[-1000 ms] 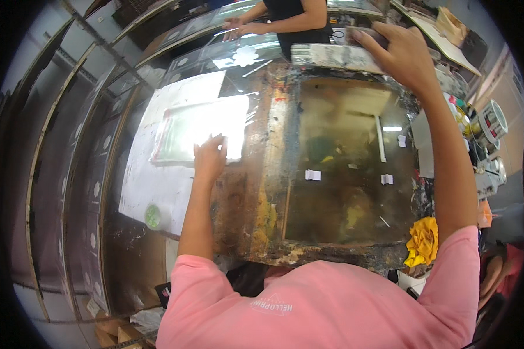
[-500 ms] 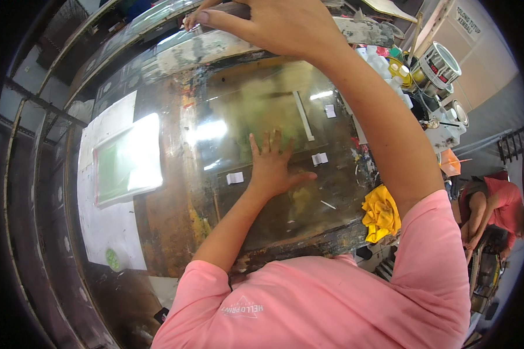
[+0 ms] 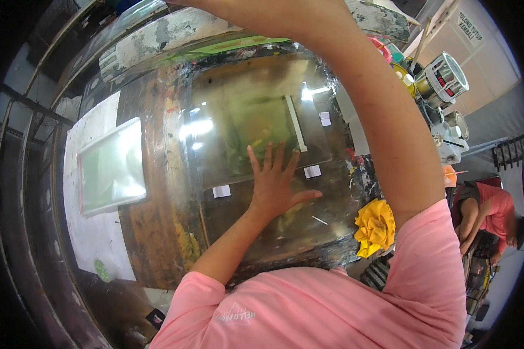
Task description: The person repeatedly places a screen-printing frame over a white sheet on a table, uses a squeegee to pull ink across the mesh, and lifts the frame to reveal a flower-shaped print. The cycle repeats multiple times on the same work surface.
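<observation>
My left hand (image 3: 275, 181) lies flat with fingers spread, its fingertips over the near edge of a clear plastic sheet (image 3: 224, 163) on the dark, stained worktop (image 3: 262, 232). Small white tabs (image 3: 221, 191) sit along the sheet's edges, and a narrow white strip (image 3: 295, 123) lies just beyond my fingers. Stretched to the far side, my right hand (image 3: 256, 13) is cut off by the top of the picture, so its fingers are hidden. Below it runs a grey, paint-worn frame bar (image 3: 163, 41) with a green strip (image 3: 227, 45) along its near side.
At left, a stack of clear sheets (image 3: 112, 168) rests on white paper (image 3: 93, 238). A crumpled yellow cloth (image 3: 375, 228) lies at the near right corner. Cans (image 3: 442, 78) and bottles crowd the right side. Another person (image 3: 489, 215) sits at far right.
My right hand has moved farther up and partly out of the picture. The grey bar has shifted away, and a green strip now shows beneath it. My left hand stays flat.
</observation>
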`<action>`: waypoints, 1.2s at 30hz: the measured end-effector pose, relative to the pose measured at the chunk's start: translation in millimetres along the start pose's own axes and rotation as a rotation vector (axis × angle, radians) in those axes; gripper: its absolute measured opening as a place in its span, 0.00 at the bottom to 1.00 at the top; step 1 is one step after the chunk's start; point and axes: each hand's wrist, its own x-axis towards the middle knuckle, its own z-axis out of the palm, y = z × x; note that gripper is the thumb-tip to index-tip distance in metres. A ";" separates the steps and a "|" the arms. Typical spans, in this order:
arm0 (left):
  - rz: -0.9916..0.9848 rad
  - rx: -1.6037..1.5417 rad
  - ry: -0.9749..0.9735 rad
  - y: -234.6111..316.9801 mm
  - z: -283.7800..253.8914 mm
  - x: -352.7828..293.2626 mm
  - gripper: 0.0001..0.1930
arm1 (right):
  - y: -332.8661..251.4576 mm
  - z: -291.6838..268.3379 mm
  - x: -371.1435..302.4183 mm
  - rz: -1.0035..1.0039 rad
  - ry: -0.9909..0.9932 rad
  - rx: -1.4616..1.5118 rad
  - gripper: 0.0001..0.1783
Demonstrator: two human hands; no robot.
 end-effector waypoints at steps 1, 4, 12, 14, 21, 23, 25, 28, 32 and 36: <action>0.005 -0.015 0.006 -0.3 0.3 -0.7 0.60 | -1.4 4.3 0.0 -0.023 0.070 0.012 0.43; 0.013 -0.051 0.015 -0.1 1.1 -1.9 0.59 | 1.5 4.5 -5.2 0.029 -0.022 0.067 0.43; 0.015 -0.059 0.051 -1.9 11.3 -5.9 0.58 | -14.0 -7.4 -1.2 0.138 -0.183 0.049 0.43; 0.024 -0.071 0.066 -0.8 13.9 -7.6 0.59 | -17.9 -9.4 -2.3 0.225 -0.400 0.067 0.43; -0.285 -0.499 0.263 -18.1 -66.1 -21.5 0.48 | -24.7 1.8 -30.4 0.097 0.042 0.018 0.36; -0.597 -1.001 0.411 -49.6 -113.2 -25.0 0.51 | -33.7 7.8 -55.4 0.129 -0.006 -0.043 0.32; -0.533 -1.176 0.556 -74.4 -145.2 -34.8 0.55 | -49.7 16.3 -89.4 0.117 0.013 -0.078 0.39; -0.461 -0.954 0.447 -86.0 -143.0 -64.4 0.58 | -56.5 24.1 -154.6 0.020 -0.318 0.048 0.32; -0.607 -0.378 0.286 -81.0 -90.2 -98.5 0.53 | -52.8 47.7 -213.4 0.043 -0.620 0.282 0.18; -0.580 0.090 0.291 -85.7 -56.2 -117.0 0.52 | -75.3 65.8 -256.7 0.130 -0.668 0.308 0.20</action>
